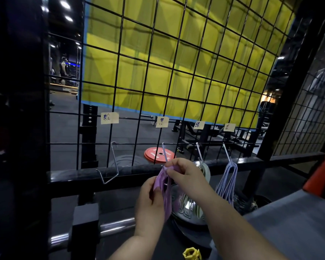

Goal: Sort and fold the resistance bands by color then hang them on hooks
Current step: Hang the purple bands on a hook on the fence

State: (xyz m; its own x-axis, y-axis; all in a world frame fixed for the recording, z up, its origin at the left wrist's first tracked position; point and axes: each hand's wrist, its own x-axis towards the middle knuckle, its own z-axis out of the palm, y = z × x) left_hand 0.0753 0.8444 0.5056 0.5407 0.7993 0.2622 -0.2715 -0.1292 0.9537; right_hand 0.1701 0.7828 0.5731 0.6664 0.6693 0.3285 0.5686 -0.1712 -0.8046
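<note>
A folded purple resistance band (pixel 166 196) hangs between my hands in front of the black wire grid (pixel 120 102). My right hand (pixel 184 173) pinches its top edge just under the second hook (pixel 164 152). My left hand (pixel 150 201) grips the band's lower left side. The first hook (pixel 113 166) at the left is bare. On the third hook (pixel 200 152) hang pale green bands (pixel 205 171), partly hidden by my right hand. Light blue bands (pixel 227 182) hang on the fourth hook (pixel 226 151). A paper label (pixel 109 118) sits above each hook.
A black rail (pixel 83 175) runs along the grid's base. Below lie a chrome barbell (pixel 113 228), weight plates (pixel 188 211) and a yellow collar (pixel 192 254). A grey padded bench (pixel 298 228) is at the right. Behind the grid are a red plate (pixel 159 154) and a yellow mat (pixel 176 62).
</note>
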